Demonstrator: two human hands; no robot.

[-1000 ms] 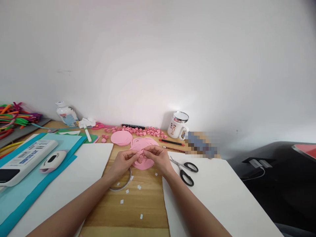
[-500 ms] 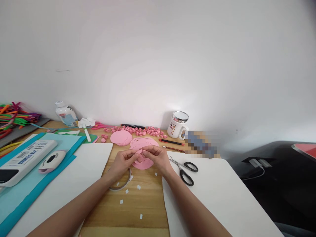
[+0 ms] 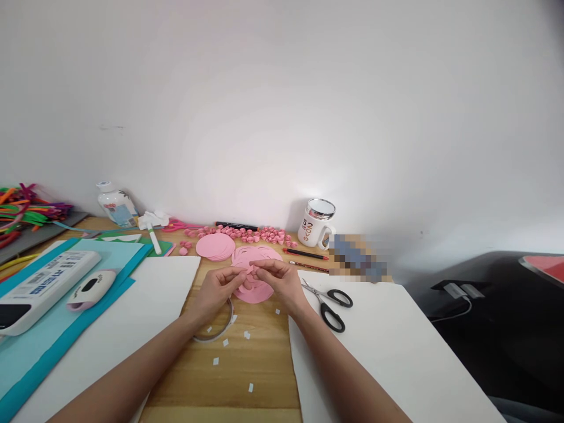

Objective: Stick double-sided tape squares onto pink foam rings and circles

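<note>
Between my fingertips is a small piece of pink paper [image 3: 249, 271], partly covered by the fingers. My left hand [image 3: 215, 294] pinches it from the left and my right hand [image 3: 281, 284] from the right, the fingertips almost meeting. Just beneath lies cut pink paper [image 3: 256, 294] in loose rounded shapes. A stack of pink paper circles [image 3: 215, 247] sits behind my left hand. Farther back, several small pink paper rolls [image 3: 273, 235] are heaped near the wall. A roll of tape [image 3: 231, 317] lies flat under my left wrist, partly hidden.
Black-handled scissors [image 3: 333, 317] lie slightly open on white board [image 3: 388, 352] at right. Behind them are a black pencil [image 3: 305, 254] and a white mug [image 3: 312, 233]. Small white squares [image 3: 215, 361] dot the wood. At left are teal sheets [image 3: 127, 249] and a white bottle [image 3: 115, 205].
My fingers have shifted very slightly around the pink paper piece. The view has moved a little; the things on the table lie as before.
</note>
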